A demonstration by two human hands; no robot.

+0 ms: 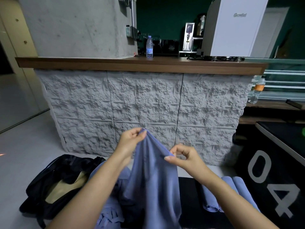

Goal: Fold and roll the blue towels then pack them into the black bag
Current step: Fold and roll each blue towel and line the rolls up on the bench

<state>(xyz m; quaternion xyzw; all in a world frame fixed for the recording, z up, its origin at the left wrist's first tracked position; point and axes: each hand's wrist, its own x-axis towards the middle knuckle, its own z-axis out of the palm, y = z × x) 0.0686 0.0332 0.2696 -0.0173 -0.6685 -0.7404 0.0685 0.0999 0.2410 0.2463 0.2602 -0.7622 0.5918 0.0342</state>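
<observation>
A blue towel [151, 176] hangs in front of me, lifted off the surface. My left hand [130, 141] pinches its top corner, and my right hand [183, 157] pinches its upper edge lower and to the right. More loose blue towels [110, 214] lie crumpled under my left arm. Rolled blue towels [212, 194] lie on the black surface beneath my right forearm. The black bag [56, 179] sits open on the floor at the lower left, showing a tan lining.
A grey textured counter front [140, 111] with a wooden top stands close ahead, carrying a water bottle [149, 46] and appliances. A black mat with white "04" [270, 179] lies at the right. The grey floor [24, 142] spreads to the left.
</observation>
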